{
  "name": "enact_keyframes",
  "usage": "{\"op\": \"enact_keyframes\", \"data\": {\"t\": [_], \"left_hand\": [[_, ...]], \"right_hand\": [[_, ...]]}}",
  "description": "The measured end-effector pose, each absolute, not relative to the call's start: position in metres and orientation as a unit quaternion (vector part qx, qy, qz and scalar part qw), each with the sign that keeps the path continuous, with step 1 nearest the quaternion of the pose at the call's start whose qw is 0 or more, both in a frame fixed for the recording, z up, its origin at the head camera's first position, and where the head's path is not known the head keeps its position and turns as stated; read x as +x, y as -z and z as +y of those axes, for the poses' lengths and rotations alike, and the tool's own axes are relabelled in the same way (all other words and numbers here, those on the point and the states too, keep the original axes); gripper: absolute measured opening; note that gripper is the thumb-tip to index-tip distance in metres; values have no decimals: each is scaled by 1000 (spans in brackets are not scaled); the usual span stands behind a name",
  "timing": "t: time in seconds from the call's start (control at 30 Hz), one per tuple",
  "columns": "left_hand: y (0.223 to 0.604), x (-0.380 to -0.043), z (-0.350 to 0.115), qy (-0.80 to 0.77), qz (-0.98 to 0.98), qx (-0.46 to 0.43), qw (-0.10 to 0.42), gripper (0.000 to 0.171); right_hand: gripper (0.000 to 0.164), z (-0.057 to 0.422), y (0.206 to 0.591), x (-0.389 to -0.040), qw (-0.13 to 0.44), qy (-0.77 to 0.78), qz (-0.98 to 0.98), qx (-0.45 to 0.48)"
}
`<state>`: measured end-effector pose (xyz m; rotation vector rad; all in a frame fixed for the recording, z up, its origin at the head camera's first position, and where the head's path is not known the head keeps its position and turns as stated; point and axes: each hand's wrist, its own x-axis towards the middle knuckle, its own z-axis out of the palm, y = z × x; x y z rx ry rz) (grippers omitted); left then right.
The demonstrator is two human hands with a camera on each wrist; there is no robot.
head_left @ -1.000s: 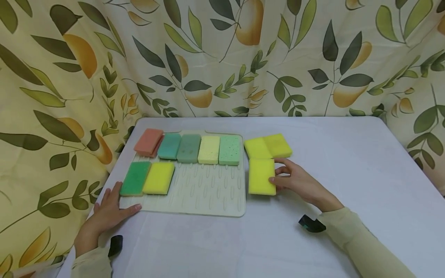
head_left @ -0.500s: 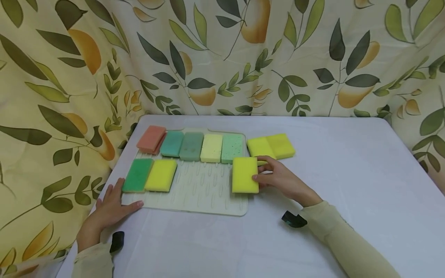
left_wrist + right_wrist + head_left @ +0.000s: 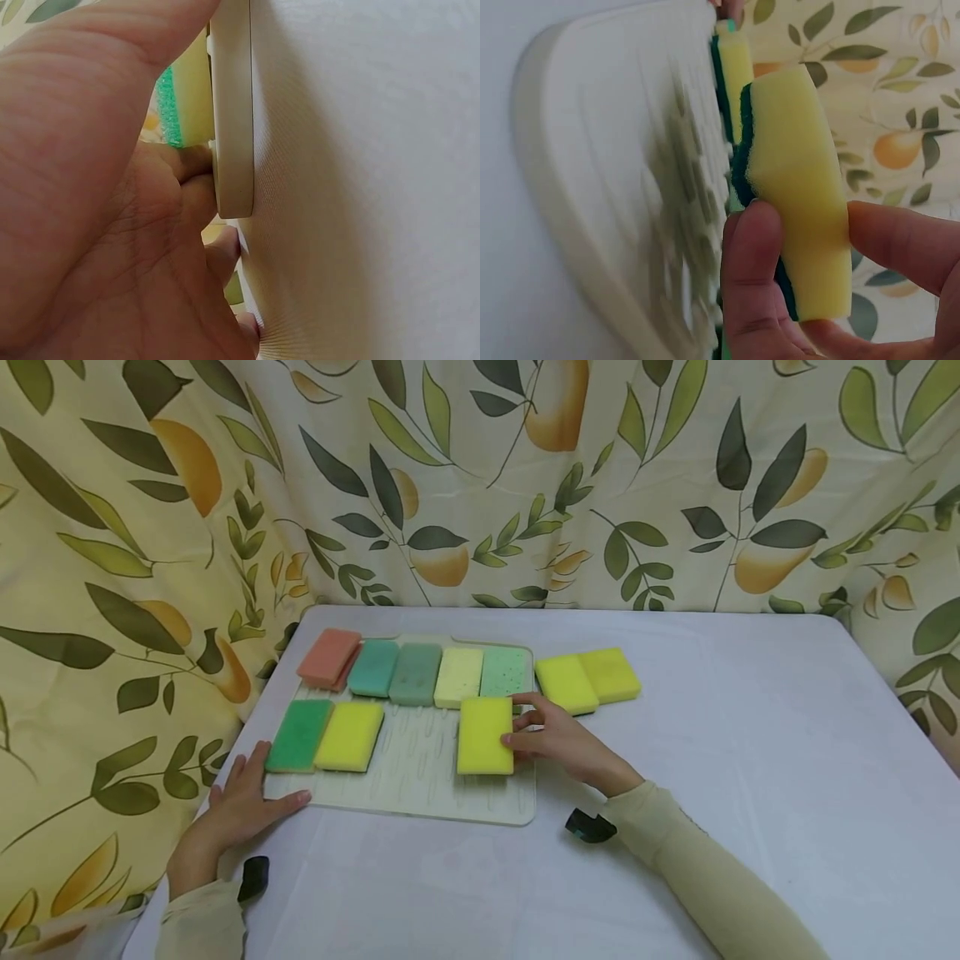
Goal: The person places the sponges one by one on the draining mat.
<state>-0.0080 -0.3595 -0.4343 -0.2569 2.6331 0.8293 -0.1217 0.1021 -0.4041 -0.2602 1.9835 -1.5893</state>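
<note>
My right hand (image 3: 566,745) pinches a yellow sponge (image 3: 484,735) by its right edge, above the right part of a cream ridged mat (image 3: 420,785). In the right wrist view the sponge (image 3: 802,157) has a dark green scouring layer, and thumb and fingers press it from both sides, apart from the mat. My left hand (image 3: 232,814) rests spread at the mat's left edge; in the left wrist view its fingers touch the mat's thick rim (image 3: 234,112). Beside it on the mat lie a sponge with its green side up (image 3: 300,735) and a yellow sponge (image 3: 349,737).
Along the mat's back lie a stacked red sponge (image 3: 328,657), two teal sponges (image 3: 372,667), a pale yellow one (image 3: 458,677) and a speckled light green one (image 3: 504,668). Two yellow sponges (image 3: 566,683) overlap right of the mat on the white table (image 3: 750,735). A patterned curtain (image 3: 637,485) hangs behind.
My right hand has carried the yellow sponge leftward, from beside the mat to above its right part. My left hand has stayed at the mat's left edge.
</note>
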Motion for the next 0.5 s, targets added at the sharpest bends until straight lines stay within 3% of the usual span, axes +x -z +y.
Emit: {"op": "enact_keyframes", "data": {"t": [0.5], "left_hand": [[435, -8, -359, -294, 935, -87, 179, 128]], "right_hand": [[65, 36, 409, -126, 318, 612, 715, -115]]}}
